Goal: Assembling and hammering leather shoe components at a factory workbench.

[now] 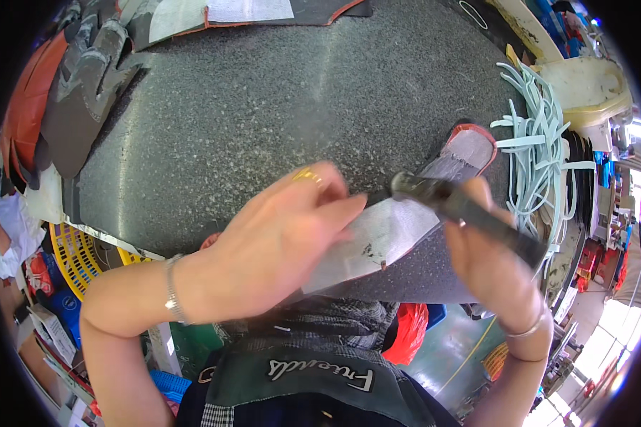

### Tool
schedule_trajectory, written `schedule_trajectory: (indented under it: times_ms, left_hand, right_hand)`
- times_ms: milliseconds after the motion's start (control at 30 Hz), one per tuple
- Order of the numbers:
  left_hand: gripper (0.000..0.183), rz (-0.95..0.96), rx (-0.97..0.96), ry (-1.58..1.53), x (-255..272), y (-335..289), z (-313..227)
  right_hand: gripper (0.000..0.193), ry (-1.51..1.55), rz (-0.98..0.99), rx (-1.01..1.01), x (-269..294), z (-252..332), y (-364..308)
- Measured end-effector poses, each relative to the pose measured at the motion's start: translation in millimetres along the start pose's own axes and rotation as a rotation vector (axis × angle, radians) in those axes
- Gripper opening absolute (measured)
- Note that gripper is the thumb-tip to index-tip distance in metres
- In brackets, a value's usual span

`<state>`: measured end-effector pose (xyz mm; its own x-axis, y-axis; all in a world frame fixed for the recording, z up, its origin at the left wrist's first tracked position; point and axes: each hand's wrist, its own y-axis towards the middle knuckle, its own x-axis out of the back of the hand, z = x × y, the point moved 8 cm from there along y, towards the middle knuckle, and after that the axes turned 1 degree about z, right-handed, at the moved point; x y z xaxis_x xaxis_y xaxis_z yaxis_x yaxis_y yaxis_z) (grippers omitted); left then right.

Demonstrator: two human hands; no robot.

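My right hand [493, 274] is closed round a dark-handled hammer [470, 211], its small head to the left, over a shoe-upper-like leather piece [392, 238]. That piece lies on the dark speckled work surface [249, 107], pale grey lining up, with a reddish edge at its far right end. My left hand [285, 228] reaches over the near left part of the piece. Its thumb and fingers are pinched together beside the hammer head; a dark bit shows at the fingertips, too blurred to name. Motion smears both hands.
Pale blue strips [538, 149] lie tangled at the right edge, beside a yellowish plastic tub [584, 89]. Dark and reddish cut leather pieces [85, 107] pile up at the left. More lined pieces [228, 13] lie at the far edge. A yellow basket [75, 256] stands below left.
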<state>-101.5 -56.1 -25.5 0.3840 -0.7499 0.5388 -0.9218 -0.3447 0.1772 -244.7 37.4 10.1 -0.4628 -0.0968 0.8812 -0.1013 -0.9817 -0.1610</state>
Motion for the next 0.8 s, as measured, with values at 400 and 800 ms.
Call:
schedule_trajectory:
  times_ms: [400, 800]
  left_hand:
    - [0.030, -0.038, -0.031, 0.219, 9, -27, -6]
    - [0.022, -0.048, -0.063, 0.230, 21, -50, -8]
  right_hand:
    - [0.011, 0.028, 0.050, 0.119, -10, 43, 9]
    - [0.004, -0.098, 0.223, 0.116, -28, 68, 16]
